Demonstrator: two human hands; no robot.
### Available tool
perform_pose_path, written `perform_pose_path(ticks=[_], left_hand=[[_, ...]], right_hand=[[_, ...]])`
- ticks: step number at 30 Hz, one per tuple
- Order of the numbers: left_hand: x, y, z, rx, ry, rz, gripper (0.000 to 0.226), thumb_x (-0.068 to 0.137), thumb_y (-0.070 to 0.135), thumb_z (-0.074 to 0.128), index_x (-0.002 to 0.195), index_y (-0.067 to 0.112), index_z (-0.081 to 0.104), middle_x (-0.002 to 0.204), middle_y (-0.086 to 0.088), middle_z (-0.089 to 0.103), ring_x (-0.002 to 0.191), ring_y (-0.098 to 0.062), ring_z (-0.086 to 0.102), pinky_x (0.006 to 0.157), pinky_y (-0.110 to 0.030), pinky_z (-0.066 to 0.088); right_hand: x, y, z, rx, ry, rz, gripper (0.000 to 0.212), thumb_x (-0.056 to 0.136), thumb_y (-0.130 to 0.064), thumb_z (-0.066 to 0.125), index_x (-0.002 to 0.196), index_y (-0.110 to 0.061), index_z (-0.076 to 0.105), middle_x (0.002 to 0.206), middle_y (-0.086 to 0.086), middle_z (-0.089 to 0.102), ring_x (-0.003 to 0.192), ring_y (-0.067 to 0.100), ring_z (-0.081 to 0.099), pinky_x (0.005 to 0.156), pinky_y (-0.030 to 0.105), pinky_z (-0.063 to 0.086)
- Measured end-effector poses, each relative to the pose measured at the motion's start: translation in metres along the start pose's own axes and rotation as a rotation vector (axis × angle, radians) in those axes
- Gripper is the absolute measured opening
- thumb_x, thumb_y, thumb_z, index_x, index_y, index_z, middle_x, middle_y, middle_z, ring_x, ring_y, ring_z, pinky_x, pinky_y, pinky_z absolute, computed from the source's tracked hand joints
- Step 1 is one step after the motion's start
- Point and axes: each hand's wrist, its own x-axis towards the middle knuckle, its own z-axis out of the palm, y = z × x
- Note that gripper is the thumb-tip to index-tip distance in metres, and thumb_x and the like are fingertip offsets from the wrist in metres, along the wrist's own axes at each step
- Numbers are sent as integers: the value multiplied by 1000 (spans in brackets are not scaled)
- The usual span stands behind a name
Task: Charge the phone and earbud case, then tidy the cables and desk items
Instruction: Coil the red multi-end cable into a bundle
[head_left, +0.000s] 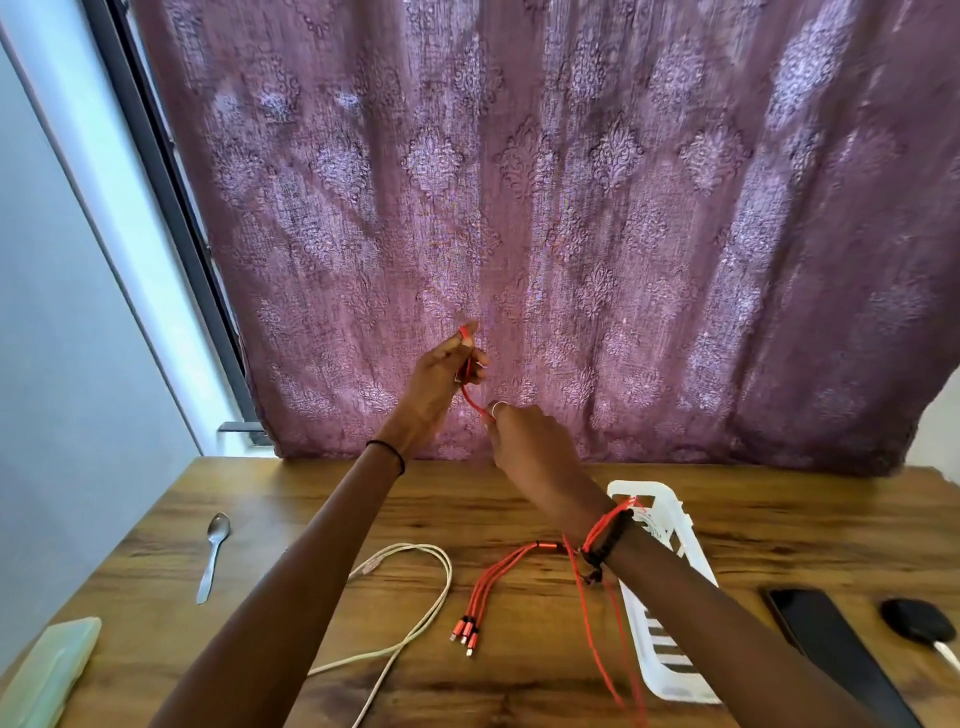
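Both hands are raised above the desk in front of the curtain. My left hand (448, 370) grips one end of the red cable (498, 574), folded between its fingers. My right hand (524, 434) pinches the same cable just below. The cable runs down past my right wrist, and its split ends with several plugs lie on the wooden desk (519, 499). A white cable (415, 587) lies looped left of it. The black phone (826, 639) and the black earbud case (917, 621), with a white plug at it, lie at the right.
A white slotted basket (670, 670) stands under my right forearm. A metal spoon (213, 556) lies at the left, and a pale green case (49, 670) sits at the front left corner. A purple curtain (571, 208) hangs behind the desk.
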Motion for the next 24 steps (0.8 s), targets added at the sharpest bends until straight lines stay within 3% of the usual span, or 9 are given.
perform_pose_path(ticks=[4,7,10,14,17,21,24], left_hand=[[-1,0,0,332,7,104,36,99,7,40,135,5,44,76,-2,66,64,-4,62,67,-19,51],[-3,1,-1,596,1,188,27,94,13,44,109,-1,62,76,-6,63,67,-10,59,70,-31,49],[-4,3,-3,763,35,233,32,89,21,46,104,-1,65,72,0,60,65,-9,52,67,-27,39],[-6,13,-10,599,-93,206,23,97,8,46,92,-2,67,53,8,62,52,-5,57,64,-27,50],[-8,26,-12,454,-124,188,27,97,8,43,107,-10,61,48,7,56,47,-7,50,55,-20,43],[-10,37,-12,263,-190,123,28,98,6,38,105,-15,56,50,9,41,46,-6,36,48,-17,34],[-13,44,-9,80,-269,63,28,97,1,30,90,1,56,51,8,33,46,-4,30,47,-15,33]], right_hand=[[0,-8,-10,64,33,-15,24,96,-24,42,111,-11,55,101,17,65,97,38,62,75,41,48],[5,-12,-22,111,62,6,27,94,-30,46,113,-14,57,104,16,66,98,36,61,78,39,48],[14,-8,-35,156,119,10,24,91,-31,50,109,-19,60,100,11,68,95,33,62,76,36,48],[28,3,-50,219,174,6,18,89,-29,53,101,-24,66,100,5,69,95,28,63,79,36,50],[38,10,-63,299,222,-35,17,89,-28,57,100,-28,70,96,2,70,92,22,62,77,32,49],[49,13,-75,443,249,-94,14,85,-25,64,95,-23,74,82,0,72,78,16,65,71,31,50],[56,15,-77,609,268,-120,11,82,-19,68,91,-19,75,74,-3,70,67,7,63,68,26,50]])
